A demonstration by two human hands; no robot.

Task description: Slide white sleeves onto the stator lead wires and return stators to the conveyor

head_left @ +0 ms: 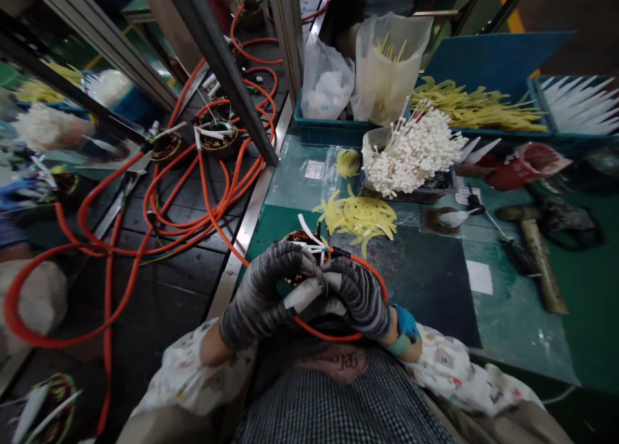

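Both my hands wear grey striped gloves and meet close to my chest over a wound motor stator (302,239) with white sleeves and an orange cable (373,271) looping from it. My left hand (264,296) is curled round the stator's near side. My right hand (360,296) is closed beside it, and a white sleeved lead (302,294) runs between the fingers of both. Most of the stator is hidden behind the gloves.
Yellow insulation strips (360,217) lie just beyond the stator on the green mat (435,283). A bundle of white cable ties (411,153) and blue bins (483,64) stand behind. A hammer (536,247) lies right. Left, a conveyor (159,263) carries stators with tangled orange cables (169,205).
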